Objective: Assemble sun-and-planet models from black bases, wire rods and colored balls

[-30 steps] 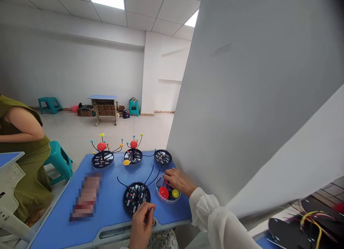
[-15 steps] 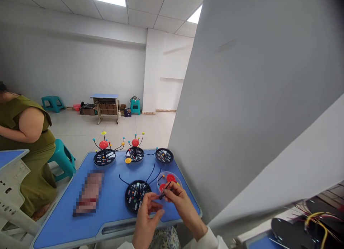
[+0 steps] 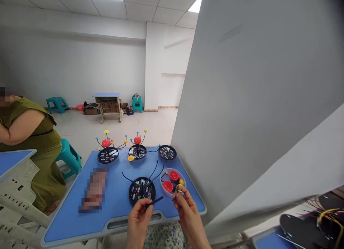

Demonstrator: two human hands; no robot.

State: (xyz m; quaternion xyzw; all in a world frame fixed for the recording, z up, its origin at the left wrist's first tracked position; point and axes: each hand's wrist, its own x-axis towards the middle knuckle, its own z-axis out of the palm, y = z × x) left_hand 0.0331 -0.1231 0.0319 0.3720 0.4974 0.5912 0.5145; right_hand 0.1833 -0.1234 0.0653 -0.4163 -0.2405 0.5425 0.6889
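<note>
My left hand (image 3: 139, 218) pinches a short black rod (image 3: 157, 201) that points up to the right, at the table's front edge. My right hand (image 3: 190, 215) is closed, thumb against fingers, on a small dark piece (image 3: 174, 197) whose kind is too small to tell. Just beyond my left hand sits a round black base (image 3: 142, 191) with labels, coloured dots and thin curved black arms. A clear round tub (image 3: 162, 182) beside my right hand holds red half-shells (image 3: 174, 175), yellow parts and dark pieces.
Two solar system models (image 3: 108, 155) (image 3: 137, 152) with red balls and a bare round base (image 3: 167, 153) stand along the back of the blue table (image 3: 115, 191). A blurred flat packet (image 3: 94, 189) lies left. A grey wall (image 3: 228, 134) borders the right; a person (image 3: 34, 134) sits left.
My hands have moved apart and the black rod now shows in my left hand, away from the small piece in my right. The tub's red half-shells are more exposed. The view has shifted slightly.
</note>
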